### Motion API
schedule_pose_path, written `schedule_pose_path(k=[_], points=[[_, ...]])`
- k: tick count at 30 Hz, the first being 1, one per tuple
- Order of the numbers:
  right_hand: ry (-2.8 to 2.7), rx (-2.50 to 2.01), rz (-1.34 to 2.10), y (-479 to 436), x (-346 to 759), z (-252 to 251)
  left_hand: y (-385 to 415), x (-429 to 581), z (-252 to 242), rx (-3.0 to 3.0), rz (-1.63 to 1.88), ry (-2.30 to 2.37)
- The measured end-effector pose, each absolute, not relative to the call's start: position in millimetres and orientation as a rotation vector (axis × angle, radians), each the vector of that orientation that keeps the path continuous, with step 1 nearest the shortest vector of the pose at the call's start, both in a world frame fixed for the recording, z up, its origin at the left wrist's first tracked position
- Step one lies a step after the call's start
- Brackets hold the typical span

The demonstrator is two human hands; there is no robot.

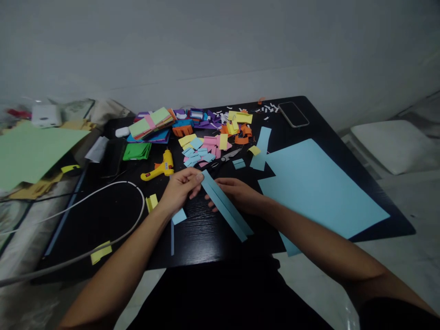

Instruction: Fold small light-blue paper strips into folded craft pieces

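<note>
A long light-blue paper strip (227, 210), creased lengthwise, slants over the front of the black table. My left hand (182, 187) pinches its upper end between thumb and fingers. From the right side, my right hand (239, 195) grips the same strip, its fingers passing behind and showing beyond the left edge. Part of that hand's grip is hidden by the paper. Just beyond the hands lie scissors (225, 158) and a small folded blue piece (239, 163). A yellow glue gun (160, 167) rests to the left of them.
Large blue sheets (319, 188) cover the table's right side. Cut paper pieces (213, 144) in several colours heap at the back, near a stack of folded papers (151, 123). A phone (294, 114) lies back right. A white cable (142, 201) loops across the left.
</note>
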State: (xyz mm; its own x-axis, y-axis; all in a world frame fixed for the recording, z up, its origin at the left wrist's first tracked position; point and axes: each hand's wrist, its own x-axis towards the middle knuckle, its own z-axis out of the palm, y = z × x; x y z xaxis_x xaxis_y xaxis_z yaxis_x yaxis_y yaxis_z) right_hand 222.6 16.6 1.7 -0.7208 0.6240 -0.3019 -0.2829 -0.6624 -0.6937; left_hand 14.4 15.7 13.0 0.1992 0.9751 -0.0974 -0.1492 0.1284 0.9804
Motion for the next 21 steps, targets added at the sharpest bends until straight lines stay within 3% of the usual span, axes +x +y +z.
schedule_pose_path(k=[21], points=[[-0.998,-0.926,2.015,19.7,227.4,5.1,10.5,22.4,6.8,1.049,0.909,0.928]])
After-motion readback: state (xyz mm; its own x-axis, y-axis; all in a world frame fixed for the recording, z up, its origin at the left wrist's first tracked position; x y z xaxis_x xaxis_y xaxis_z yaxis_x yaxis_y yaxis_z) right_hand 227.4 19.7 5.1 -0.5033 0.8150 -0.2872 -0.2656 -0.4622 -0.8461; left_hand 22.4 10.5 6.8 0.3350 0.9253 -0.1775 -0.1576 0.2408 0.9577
